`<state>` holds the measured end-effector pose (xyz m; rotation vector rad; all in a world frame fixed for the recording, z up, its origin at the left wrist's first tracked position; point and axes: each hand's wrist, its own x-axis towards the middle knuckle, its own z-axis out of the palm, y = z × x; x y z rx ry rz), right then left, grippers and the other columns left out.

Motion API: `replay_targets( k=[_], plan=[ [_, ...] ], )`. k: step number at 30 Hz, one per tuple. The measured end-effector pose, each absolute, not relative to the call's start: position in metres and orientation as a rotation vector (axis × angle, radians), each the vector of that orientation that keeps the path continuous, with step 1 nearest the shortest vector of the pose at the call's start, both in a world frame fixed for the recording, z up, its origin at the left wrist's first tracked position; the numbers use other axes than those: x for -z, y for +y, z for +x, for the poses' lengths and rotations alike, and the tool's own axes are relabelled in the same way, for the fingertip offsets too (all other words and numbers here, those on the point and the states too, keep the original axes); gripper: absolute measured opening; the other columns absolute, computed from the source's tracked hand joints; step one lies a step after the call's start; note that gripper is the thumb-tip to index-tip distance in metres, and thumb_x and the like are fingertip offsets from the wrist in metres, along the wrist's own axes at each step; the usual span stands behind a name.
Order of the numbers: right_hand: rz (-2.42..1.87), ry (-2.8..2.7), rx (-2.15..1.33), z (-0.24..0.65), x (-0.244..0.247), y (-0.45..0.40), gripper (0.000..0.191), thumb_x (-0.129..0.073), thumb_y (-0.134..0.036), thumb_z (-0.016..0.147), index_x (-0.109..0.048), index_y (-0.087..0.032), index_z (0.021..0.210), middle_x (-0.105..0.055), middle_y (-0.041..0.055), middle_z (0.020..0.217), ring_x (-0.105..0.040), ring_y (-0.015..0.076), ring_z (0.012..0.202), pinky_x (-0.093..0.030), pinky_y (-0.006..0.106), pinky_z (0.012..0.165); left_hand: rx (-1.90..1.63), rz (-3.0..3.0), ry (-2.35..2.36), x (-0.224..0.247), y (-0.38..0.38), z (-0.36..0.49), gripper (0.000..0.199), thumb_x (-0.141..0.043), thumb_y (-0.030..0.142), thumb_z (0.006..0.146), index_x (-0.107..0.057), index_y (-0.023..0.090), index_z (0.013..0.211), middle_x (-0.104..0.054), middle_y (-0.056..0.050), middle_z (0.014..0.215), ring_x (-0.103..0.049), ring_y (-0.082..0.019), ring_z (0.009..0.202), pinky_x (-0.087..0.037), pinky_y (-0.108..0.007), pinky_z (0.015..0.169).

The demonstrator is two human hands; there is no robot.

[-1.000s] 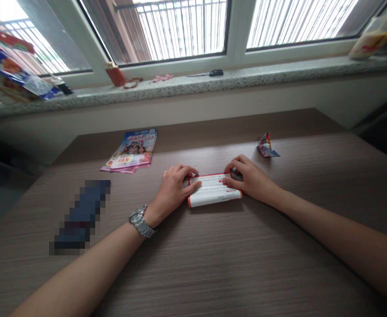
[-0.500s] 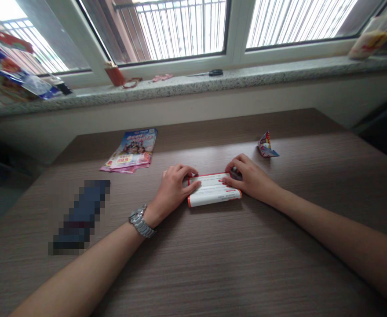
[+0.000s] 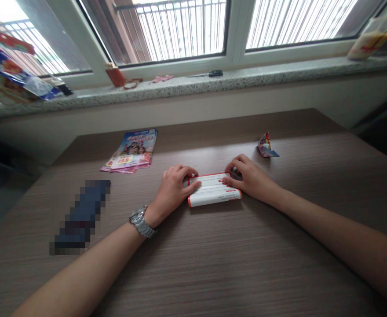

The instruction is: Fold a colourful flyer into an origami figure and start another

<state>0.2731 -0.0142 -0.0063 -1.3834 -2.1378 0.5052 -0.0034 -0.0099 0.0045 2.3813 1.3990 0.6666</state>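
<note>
A white folded leaflet (image 3: 211, 193) with red edges and printed lines lies low over the table in front of me. Its near edge curls up a little. My left hand (image 3: 177, 187), with a metal watch on the wrist, grips the left end, thumb on top and fingers at the far edge. The right end is pinched the same way by my right hand (image 3: 246, 178), its thumb resting on the printed face. What the fingertips do beneath the paper is hidden.
On the wooden table (image 3: 193, 264) lie a stack of colourful flyers (image 3: 132, 152), a blurred-out dark object (image 3: 83, 215) at left and a folded printed paper piece (image 3: 266, 146) at right. The stone windowsill (image 3: 246, 79) holds scissors (image 3: 215, 73), a red item (image 3: 115, 75) and food bags (image 3: 18, 75).
</note>
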Motion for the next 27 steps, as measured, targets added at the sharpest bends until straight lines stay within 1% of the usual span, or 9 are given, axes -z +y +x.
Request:
replay_targets(
  k=[7, 12, 17, 27],
  plan=[
    [-1.389, -2.133, -0.520, 0.2728, 0.0053, -0.0144, 0.020, -0.073, -0.036, 0.088, -0.066, -0.021, 0.099, -0.055, 0.0068, 0.104, -0.060, 0.0223, 0.090, -0.051, 0.039, 0.084, -0.671, 2.378, 1.400, -0.0046, -0.0098, -0.0034, 0.018, -0.072, 0.036, 0.091, -0.069, 0.028, 0.106, -0.067, -0.002, 0.105, -0.059, -0.023, 0.101, -0.040, -0.038, 0.090],
    [-1.368, -2.131, -0.505, 0.2731, 0.0066, -0.0137, 0.018, -0.072, -0.035, 0.088, -0.065, -0.022, 0.098, -0.056, 0.0060, 0.102, -0.060, 0.0213, 0.087, -0.052, 0.038, 0.081, -0.663, 2.381, 1.408, -0.0049, -0.0100, -0.0031, 0.018, -0.072, 0.036, 0.091, -0.069, 0.027, 0.106, -0.068, -0.002, 0.106, -0.060, -0.024, 0.101, -0.040, -0.038, 0.089],
    [-1.366, -2.128, -0.524, 0.2737, 0.0066, -0.0136, 0.019, -0.073, -0.036, 0.088, -0.066, -0.022, 0.098, -0.056, 0.0064, 0.104, -0.060, 0.0218, 0.089, -0.053, 0.039, 0.084, -0.659, 2.385, 1.405, -0.0042, -0.0105, -0.0034, 0.019, -0.072, 0.037, 0.091, -0.069, 0.028, 0.107, -0.068, -0.002, 0.106, -0.060, -0.024, 0.101, -0.040, -0.038, 0.090],
    [-1.371, -2.135, -0.535, 0.2741, 0.0049, -0.0142, 0.018, -0.072, -0.036, 0.089, -0.066, -0.022, 0.099, -0.056, 0.0071, 0.105, -0.060, 0.0220, 0.089, -0.053, 0.040, 0.084, -0.675, 2.392, 1.406, -0.0042, -0.0100, -0.0024, 0.020, -0.074, 0.037, 0.090, -0.069, 0.028, 0.107, -0.067, -0.001, 0.106, -0.059, -0.023, 0.101, -0.039, -0.038, 0.090]
  ],
)
